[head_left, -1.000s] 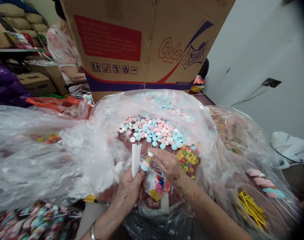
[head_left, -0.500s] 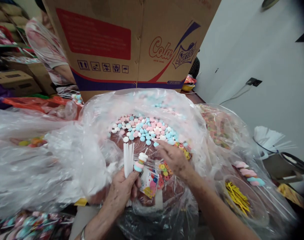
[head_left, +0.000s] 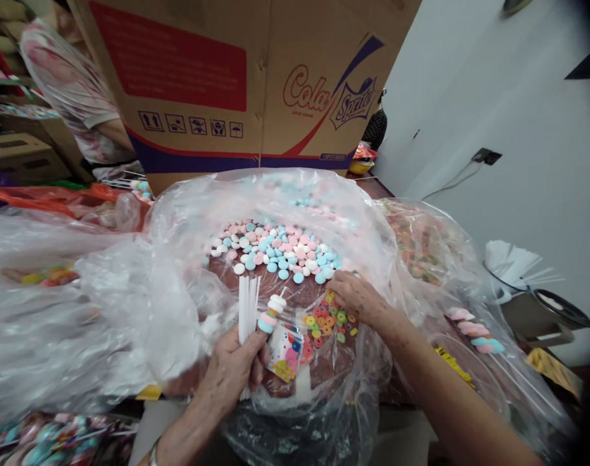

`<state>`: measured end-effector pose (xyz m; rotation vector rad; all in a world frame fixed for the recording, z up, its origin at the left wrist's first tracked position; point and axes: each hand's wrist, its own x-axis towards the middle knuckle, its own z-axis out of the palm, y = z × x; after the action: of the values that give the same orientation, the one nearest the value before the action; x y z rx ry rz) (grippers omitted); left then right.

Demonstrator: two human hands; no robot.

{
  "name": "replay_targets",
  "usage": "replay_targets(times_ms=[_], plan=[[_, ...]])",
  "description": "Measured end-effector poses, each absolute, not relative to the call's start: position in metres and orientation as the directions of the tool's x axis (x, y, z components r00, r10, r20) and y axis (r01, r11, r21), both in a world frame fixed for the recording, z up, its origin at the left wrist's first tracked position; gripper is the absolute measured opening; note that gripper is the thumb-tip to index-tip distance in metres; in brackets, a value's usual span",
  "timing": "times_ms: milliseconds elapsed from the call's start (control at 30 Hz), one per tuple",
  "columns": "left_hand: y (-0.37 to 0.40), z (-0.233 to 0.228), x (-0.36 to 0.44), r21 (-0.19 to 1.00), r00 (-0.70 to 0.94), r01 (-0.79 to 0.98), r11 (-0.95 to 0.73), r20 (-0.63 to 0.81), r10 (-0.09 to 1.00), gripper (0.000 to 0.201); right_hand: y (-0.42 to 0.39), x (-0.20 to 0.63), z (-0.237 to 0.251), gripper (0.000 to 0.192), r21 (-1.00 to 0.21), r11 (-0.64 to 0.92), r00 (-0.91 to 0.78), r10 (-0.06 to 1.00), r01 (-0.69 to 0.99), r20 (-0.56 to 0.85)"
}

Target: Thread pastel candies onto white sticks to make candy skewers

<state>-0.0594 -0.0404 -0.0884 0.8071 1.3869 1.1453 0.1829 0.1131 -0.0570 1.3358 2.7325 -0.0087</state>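
Note:
My left hand [head_left: 237, 362] is closed around a bundle of flat white sticks [head_left: 247, 307] standing upright. The same hand holds a skewer of candy [head_left: 270, 315] in white, pink and blue, its thin tip pointing up. Beside it a small printed packet [head_left: 286, 353] hangs near the fingers; whether they grip it I cannot tell. My right hand [head_left: 357, 298] is at the right edge of a pile of pink, white and blue marshmallows [head_left: 280, 249], fingers curled together and their tips hidden. Just below it lie colourful ring candies [head_left: 328, 318].
A large cardboard box [head_left: 202, 84] rises behind the clear plastic sheet [head_left: 198, 200] that surrounds the candy. At right are a tub of yellow ties [head_left: 455, 366], a twisted candy stick [head_left: 475, 331] and a container of white sticks [head_left: 515, 265]. Another person [head_left: 76, 90] stands at far left.
My right hand has moved right, from above the middle front of the marshmallows to the pile's right edge, and its fingers have curled. My left hand keeps its hold.

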Motion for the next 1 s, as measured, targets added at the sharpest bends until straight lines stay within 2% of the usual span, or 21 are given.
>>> replay_targets(times_ms=[233, 267, 300, 367, 400, 433, 467, 533, 667, 867, 1000], plan=[[-0.04, -0.084, -0.058, 0.945, -0.166, -0.1, 0.311, -0.323, 0.932, 0.042, 0.112, 0.18, -0.062, 0.018, -0.083, 0.601, -0.603, 0.798, 0.795, -0.001], [-0.04, -0.085, -0.058, 0.945, -0.168, -0.096, 0.313, -0.326, 0.93, 0.042, 0.111, 0.177, -0.061, 0.021, -0.143, 0.58, -0.58, 0.813, 0.802, 0.042], [-0.04, -0.085, -0.059, 0.945, -0.166, -0.093, 0.315, -0.326, 0.931, 0.042, 0.11, 0.172, -0.06, 0.023, -0.258, 0.547, -0.544, 0.834, 0.797, 0.089], [-0.04, -0.086, -0.059, 0.944, -0.15, -0.085, 0.319, -0.328, 0.933, 0.041, 0.105, 0.159, -0.058, 0.025, -0.613, 0.419, -0.436, 0.89, 0.67, 0.132], [-0.04, -0.086, -0.058, 0.943, -0.141, -0.081, 0.322, -0.331, 0.933, 0.041, 0.101, 0.15, -0.057, 0.024, -0.782, 0.318, -0.382, 0.918, 0.536, 0.111], [-0.039, -0.086, -0.058, 0.942, -0.132, -0.078, 0.326, -0.334, 0.933, 0.042, 0.097, 0.141, -0.056, 0.023, -0.898, 0.208, -0.346, 0.936, 0.388, 0.067], [-0.039, -0.086, -0.058, 0.941, -0.124, -0.077, 0.328, -0.336, 0.934, 0.042, 0.092, 0.131, -0.055, 0.024, -0.957, 0.113, -0.331, 0.943, 0.268, 0.019], [-0.038, -0.085, -0.058, 0.941, -0.11, -0.087, 0.328, -0.337, 0.935, 0.043, 0.082, 0.113, -0.055, 0.029, -0.993, -0.004, -0.314, 0.949, 0.119, -0.041], [-0.038, -0.086, -0.057, 0.946, -0.111, -0.092, 0.31, -0.32, 0.941, 0.045, 0.072, 0.093, -0.057, 0.036, -1.0, -0.029, -0.3, 0.954, 0.008, -0.03], [-0.038, -0.085, -0.057, 0.943, -0.138, -0.065, 0.325, -0.331, 0.933, 0.045, 0.068, 0.095, -0.062, 0.03, -0.993, 0.087, -0.26, 0.963, 0.081, 0.063], [-0.038, -0.082, -0.058, 0.946, -0.136, -0.065, 0.317, -0.323, 0.937, 0.04, 0.066, 0.096, -0.062, 0.029, -0.995, 0.069, -0.239, 0.97, 0.069, 0.051]])
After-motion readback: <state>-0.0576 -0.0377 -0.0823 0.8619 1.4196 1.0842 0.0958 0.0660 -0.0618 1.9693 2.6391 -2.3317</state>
